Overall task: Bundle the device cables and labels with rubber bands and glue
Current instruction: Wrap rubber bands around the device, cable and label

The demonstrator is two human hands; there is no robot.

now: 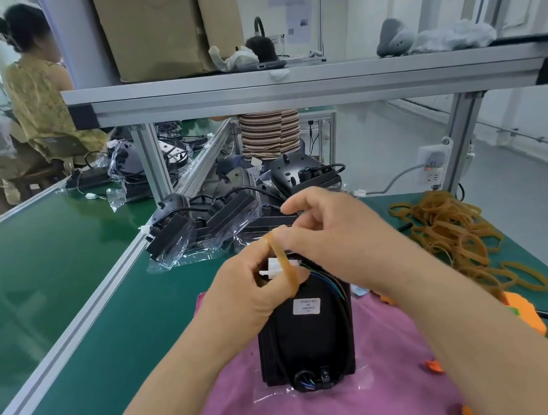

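Left hand gripping white connector, right hand pinching rubber band above device

One head-worn wide-angle view, facing forward and down, close over left hand, right hand and near desk; shelf spans the far field.

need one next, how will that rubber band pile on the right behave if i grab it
Probably limp and light: the rubber band pile lies in slack, overlapping loops. Likely tangled, so lifting one may drag others. The held band, taut between left hand and right hand, suggests stretchiness.
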